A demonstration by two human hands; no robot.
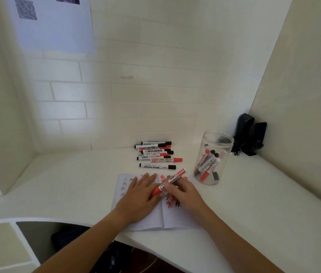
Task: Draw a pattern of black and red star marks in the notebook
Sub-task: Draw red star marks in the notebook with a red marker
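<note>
- Your left hand [142, 196] lies flat on the open notebook [146, 221], grip wide.
- Your right hand [183, 191] grips the red marker [168, 182] above the notebook's star marks [169, 204] on the table [244, 203].

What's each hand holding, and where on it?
Right hand grips the red marker at mid-barrel. Left hand lies flat on the notebook, thumb touching the marker's cap.

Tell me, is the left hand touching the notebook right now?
Touching. The head view shows the left hand lying flat, fingers spread, on the left page of the open notebook, with no gap visible beneath it.
</note>
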